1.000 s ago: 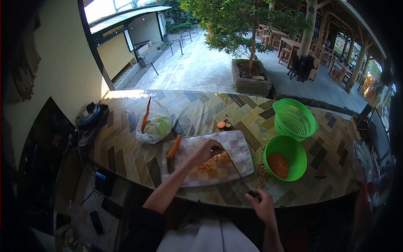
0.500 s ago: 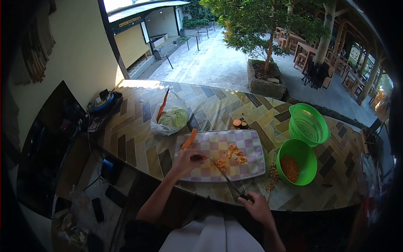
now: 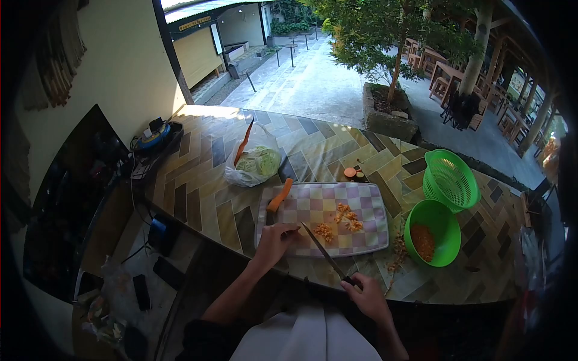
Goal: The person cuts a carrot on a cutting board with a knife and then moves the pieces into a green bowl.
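My right hand point(image 3: 365, 295) is closed on the black handle of a knife point(image 3: 322, 249), its blade pointing up and left over the front edge of a checkered board point(image 3: 307, 201). At the board's lower left, my left hand point(image 3: 276, 242) has its fingers drawn together; what they hold, if anything, is too small to name. A carrot piece point(image 3: 279, 195) lies just above that hand. Chopped orange bits point(image 3: 324, 231) sit near the knife tip, with a looser pile point(image 3: 347, 216) to their right.
Right of the board stand a green bowl point(image 3: 445, 242) with orange bits inside and a green colander point(image 3: 450, 180). Peelings point(image 3: 398, 253) lie beside the bowl. Behind the board are a plastic bag point(image 3: 256, 161) with cabbage, and carrot ends point(image 3: 350, 172). A power strip point(image 3: 150, 136) is at left.
The view has shifted slightly. My left hand has moved down, away from the carrot piece and the knife tip. The blade has come away from the chopped bits.
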`<action>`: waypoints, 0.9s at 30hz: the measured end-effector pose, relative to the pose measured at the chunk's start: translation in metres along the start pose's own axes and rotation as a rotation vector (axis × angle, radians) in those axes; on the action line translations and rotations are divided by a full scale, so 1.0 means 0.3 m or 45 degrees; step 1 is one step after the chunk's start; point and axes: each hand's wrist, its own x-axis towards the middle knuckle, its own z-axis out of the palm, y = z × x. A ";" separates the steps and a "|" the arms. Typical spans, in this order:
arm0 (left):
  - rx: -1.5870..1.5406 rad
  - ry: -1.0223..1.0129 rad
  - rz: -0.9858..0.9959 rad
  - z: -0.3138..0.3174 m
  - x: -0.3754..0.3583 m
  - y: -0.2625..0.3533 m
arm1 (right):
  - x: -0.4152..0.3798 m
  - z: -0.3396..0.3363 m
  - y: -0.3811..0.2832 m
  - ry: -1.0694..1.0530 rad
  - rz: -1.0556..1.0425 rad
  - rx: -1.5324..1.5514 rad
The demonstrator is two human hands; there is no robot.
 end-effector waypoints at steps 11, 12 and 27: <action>-0.037 0.042 -0.049 -0.033 -0.010 0.023 | 0.010 0.001 -0.014 0.011 -0.001 -0.012; -0.045 0.035 -0.061 -0.038 -0.009 0.021 | 0.008 0.000 -0.017 0.013 0.003 -0.013; 0.110 0.008 -0.189 -0.005 -0.042 0.037 | -0.012 -0.004 -0.110 -0.006 0.111 -0.303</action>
